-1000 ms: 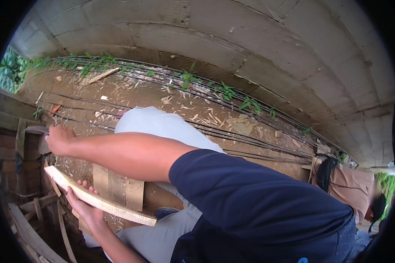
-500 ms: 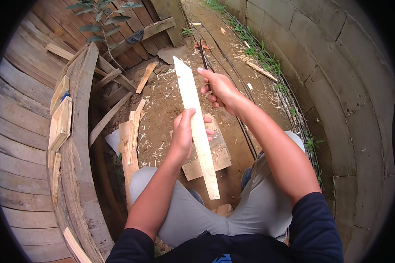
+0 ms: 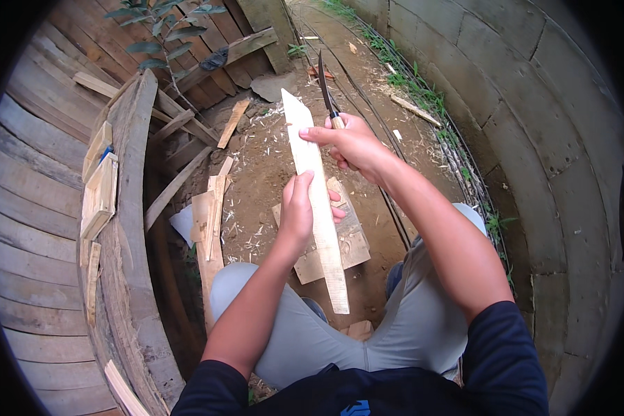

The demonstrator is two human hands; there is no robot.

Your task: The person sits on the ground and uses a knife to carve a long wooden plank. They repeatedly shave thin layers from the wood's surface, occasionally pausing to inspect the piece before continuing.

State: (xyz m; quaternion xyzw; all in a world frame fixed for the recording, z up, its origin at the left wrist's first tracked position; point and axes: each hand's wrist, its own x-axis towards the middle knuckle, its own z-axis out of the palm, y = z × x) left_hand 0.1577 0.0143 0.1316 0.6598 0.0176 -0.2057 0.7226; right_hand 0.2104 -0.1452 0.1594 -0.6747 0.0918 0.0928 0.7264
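Observation:
My left hand (image 3: 301, 210) grips a long pale wooden board (image 3: 321, 201) near its middle, thumb on top and fingertips showing past the right edge. The board has a slanted, pointed far end and a narrower near end above the ground between my knees. In my right hand (image 3: 353, 147) is a knife (image 3: 328, 90), its light wooden handle in my curled fingers and its dark narrow blade pointing away and up. The right thumb rests on the board's upper face. The blade stands apart from the wood, to its right.
Below the board sits a low wooden block (image 3: 347, 243) on dirt strewn with shavings. At left, a weathered beam (image 3: 128, 263) bears a small wooden box (image 3: 99, 196); wood strips (image 3: 211, 215) lean nearby. A block wall (image 3: 534, 139) rises on the right, with black cables (image 3: 364, 97) along the ground.
My right hand has come down and slightly left, so its thumb now touches the board. More of the knife's handle shows. The board has shifted slightly right.

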